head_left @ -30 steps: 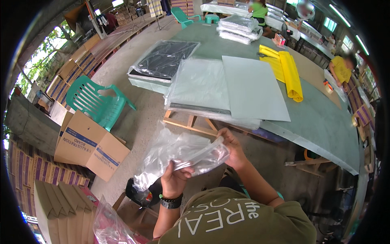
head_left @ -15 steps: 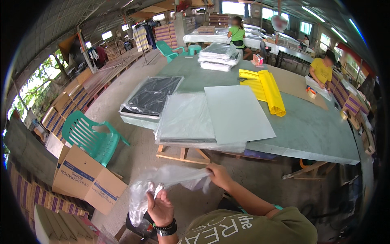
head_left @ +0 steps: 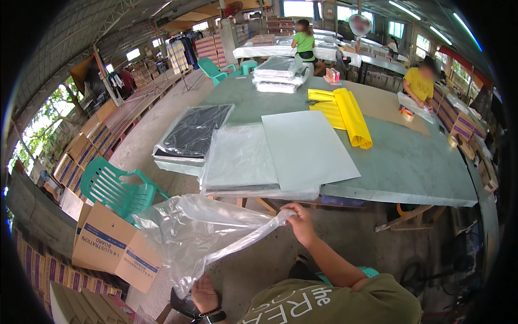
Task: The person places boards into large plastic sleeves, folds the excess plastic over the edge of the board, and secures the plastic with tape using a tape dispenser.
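Observation:
A large clear plastic bag (head_left: 199, 229) hangs spread out in front of me, above the floor. My right hand (head_left: 300, 222) is closed on its gathered right end, with fingers and thumb pinching the film. Low in the view, my left hand (head_left: 205, 294) is beside the bag's lower edge, palm turned up and fingers apart from the film as far as I can see. Just beyond the bag, on the table (head_left: 415, 170), lie a plastic-wrapped flat stack (head_left: 243, 156) and a pale grey sheet (head_left: 307, 151) partly over it.
A black plastic-wrapped stack (head_left: 194, 129) and yellow folded material (head_left: 345, 116) also lie on the table. Left of me are a green chair (head_left: 116, 183) and an open cardboard box (head_left: 116, 243). A person in yellow (head_left: 420, 83) works at the table's far right; another in green (head_left: 305, 42) stands behind it.
The bag has opened out from a crumpled bunch into a wide sheet. My left hand has dropped lower and let go of it; the right still grips its end, slightly farther right.

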Tool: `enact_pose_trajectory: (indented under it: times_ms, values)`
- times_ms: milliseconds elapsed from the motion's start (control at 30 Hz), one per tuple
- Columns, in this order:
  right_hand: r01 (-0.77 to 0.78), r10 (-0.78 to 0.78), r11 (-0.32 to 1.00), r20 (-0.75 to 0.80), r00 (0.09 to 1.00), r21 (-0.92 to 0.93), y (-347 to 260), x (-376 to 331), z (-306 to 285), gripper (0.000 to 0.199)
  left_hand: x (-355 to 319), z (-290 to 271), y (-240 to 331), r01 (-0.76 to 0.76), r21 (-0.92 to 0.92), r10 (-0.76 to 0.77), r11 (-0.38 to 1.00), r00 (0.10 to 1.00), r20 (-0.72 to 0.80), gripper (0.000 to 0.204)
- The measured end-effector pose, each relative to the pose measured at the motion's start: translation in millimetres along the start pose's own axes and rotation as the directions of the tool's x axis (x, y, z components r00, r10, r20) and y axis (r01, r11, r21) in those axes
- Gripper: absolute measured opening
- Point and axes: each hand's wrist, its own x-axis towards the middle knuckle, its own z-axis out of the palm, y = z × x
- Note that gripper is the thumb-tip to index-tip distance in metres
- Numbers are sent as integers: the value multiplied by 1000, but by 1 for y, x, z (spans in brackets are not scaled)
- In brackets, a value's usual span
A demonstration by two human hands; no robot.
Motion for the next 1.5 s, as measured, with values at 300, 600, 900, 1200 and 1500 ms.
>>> enact_pose_trajectory:
  times_ms: [300, 600, 900, 1200, 1500]
  values:
    - [444, 226, 723, 788, 572, -529, -21, -26, 70, 27, -80, 144, -4, -764, 644, 56, -26, 642, 764, 80]
    - [-12, 194, 956, 600, 776, -293, -19, -26, 82, 14, -58, 136, -37, -361, 759, -77, 542, 878, 473, 22]
    - [-285, 164, 938, 473, 865, 197, -10, -28, 79, 10, -53, 128, -38, 36, 500, -318, 865, 811, 491, 29]
    - [125, -40, 979, 447, 893, -161, -17, -39, 92, 9, -69, 157, -59, -427, 517, 73, 742, 818, 570, 43]
    - [328, -129, 882, 497, 858, -338, -22, -49, 84, 9, -57, 141, -63, -131, 313, -35, 941, 879, 475, 17]
